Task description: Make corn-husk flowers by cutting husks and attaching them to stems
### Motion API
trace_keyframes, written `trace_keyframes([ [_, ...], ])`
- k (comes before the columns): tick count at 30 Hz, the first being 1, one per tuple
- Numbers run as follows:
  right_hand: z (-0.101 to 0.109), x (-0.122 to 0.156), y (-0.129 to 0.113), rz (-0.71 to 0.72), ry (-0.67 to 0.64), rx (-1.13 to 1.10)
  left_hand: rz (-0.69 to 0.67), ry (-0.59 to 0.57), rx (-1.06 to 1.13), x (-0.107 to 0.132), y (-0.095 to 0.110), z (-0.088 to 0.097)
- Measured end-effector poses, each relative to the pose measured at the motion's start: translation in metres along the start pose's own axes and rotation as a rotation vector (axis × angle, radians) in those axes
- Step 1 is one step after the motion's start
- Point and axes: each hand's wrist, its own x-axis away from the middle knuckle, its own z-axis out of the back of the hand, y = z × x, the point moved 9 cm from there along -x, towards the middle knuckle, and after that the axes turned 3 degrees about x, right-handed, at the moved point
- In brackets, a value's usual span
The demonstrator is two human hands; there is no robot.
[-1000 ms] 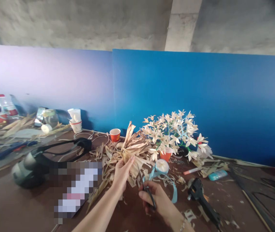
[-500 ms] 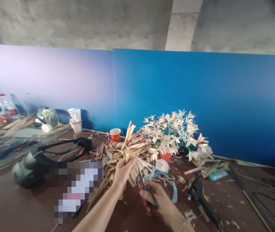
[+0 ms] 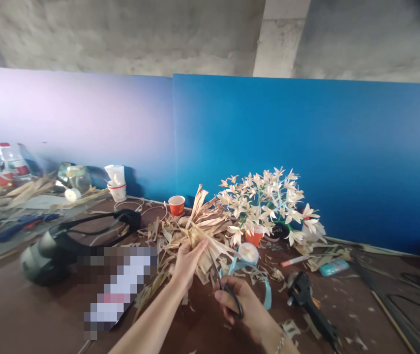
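Note:
My left hand (image 3: 186, 263) grips a strip of dried corn husk (image 3: 210, 246) pulled from the husk pile (image 3: 184, 228) on the brown table (image 3: 29, 309). My right hand (image 3: 245, 307) is closed round the black handles of a pair of scissors (image 3: 225, 287), whose blades point up at the held husk. Right behind the scissors lies a roll of light blue ribbon (image 3: 249, 255). A bouquet of cream husk flowers (image 3: 265, 201) stands in an orange cup just beyond.
A black glue gun (image 3: 308, 305) lies right of my hands. A red paper cup (image 3: 176, 205), stacked white cups (image 3: 116, 183), a black helmet-like device with cables (image 3: 55, 248), a marker (image 3: 294, 260) and bottles at far left also crowd the table. Blue boards (image 3: 306, 147) back it.
The scissors and my right hand have shifted slightly right and down. My left hand keeps hold of the husk, almost still.

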Motion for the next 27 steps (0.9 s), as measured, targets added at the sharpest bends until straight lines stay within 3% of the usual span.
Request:
trace_keyframes([
  [16, -0.002, 0.001, 0.001, -0.019, -0.064, 0.061, 0.186, -0.092, 0.098, -0.001, -0.009, -0.006],
  [27, -0.003, 0.004, -0.001, -0.054, -0.071, 0.07, 0.206, -0.142, 0.147, -0.001, -0.01, -0.007],
])
